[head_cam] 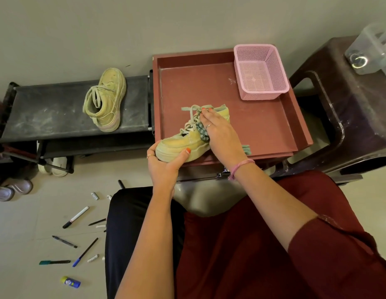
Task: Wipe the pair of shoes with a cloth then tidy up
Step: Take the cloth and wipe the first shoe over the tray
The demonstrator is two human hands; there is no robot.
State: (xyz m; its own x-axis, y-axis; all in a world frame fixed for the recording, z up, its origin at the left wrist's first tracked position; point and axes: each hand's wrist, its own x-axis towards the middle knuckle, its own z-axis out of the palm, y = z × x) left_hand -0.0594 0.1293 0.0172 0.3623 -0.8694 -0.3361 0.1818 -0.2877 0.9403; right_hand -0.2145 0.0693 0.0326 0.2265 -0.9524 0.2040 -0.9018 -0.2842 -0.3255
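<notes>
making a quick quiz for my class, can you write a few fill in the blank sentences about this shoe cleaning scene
1. The left hand grips the held shoe at its ____ end.
2. The right hand presses a ____ against the side of that shoe.
3. The other shoe rests on the black ____.
4. The pink basket stands in a corner of the red ____.

Missing words: toe; cloth; rack; tray

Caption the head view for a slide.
Left hand steadies a shoe while right hand wipes it with a cloth.
</notes>
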